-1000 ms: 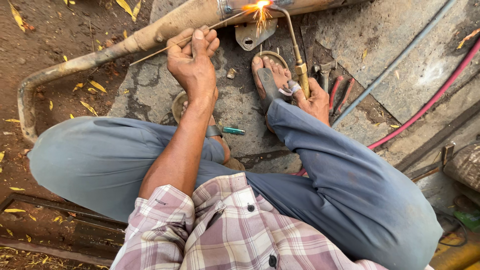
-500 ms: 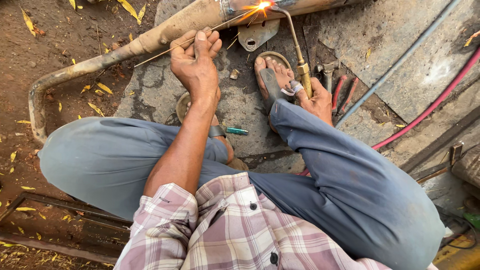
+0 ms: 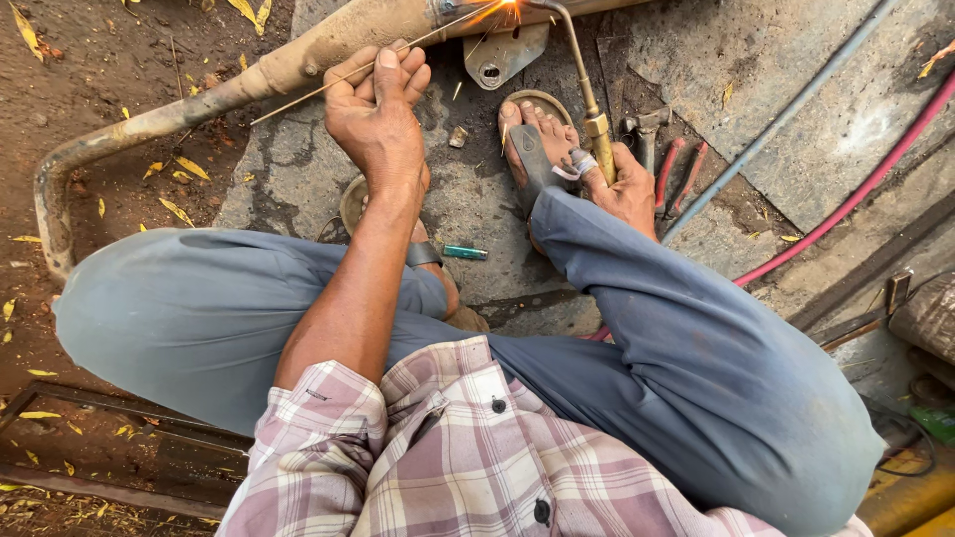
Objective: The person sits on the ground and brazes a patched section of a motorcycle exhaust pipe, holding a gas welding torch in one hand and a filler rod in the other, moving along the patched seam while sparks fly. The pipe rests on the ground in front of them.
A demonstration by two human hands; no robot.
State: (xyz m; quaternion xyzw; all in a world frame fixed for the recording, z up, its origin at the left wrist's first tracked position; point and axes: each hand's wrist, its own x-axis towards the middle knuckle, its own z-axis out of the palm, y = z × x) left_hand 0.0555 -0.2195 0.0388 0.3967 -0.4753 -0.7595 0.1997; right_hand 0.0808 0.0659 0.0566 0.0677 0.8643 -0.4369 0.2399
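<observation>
Brass shows at the neck of the gas torch (image 3: 587,89), whose handle the right hand (image 3: 622,184) grips tight beside the person's sandalled right foot (image 3: 532,139), a strip of tape wound round one finger. The left hand (image 3: 376,111) is closed on a thin filler rod (image 3: 328,85), pinched between thumb and fingers; the rod runs up to the right toward the orange flame (image 3: 502,12) at the torch tip. The two hands are apart, one on each side of the foot, and both tools meet at one spot on the rusty exhaust pipe (image 3: 288,65), which lies across the top of the view and bends down at the left onto the dirt. Against the frames of a second ago, the flame and rod tip sit at the same point on the pipe and the hands have hardly shifted; only the camera has drifted a little, which suggests that the heat is being held on one joint. A metal bracket (image 3: 502,55) lies just below the flame. A small green cylinder (image 3: 465,253) rests on the concrete slab (image 3: 796,119) near the left ankle, red-handled pliers (image 3: 676,179) lie beside the right hand, and a pink hose (image 3: 856,189) and a grey one (image 3: 786,109) run off to the right.
</observation>
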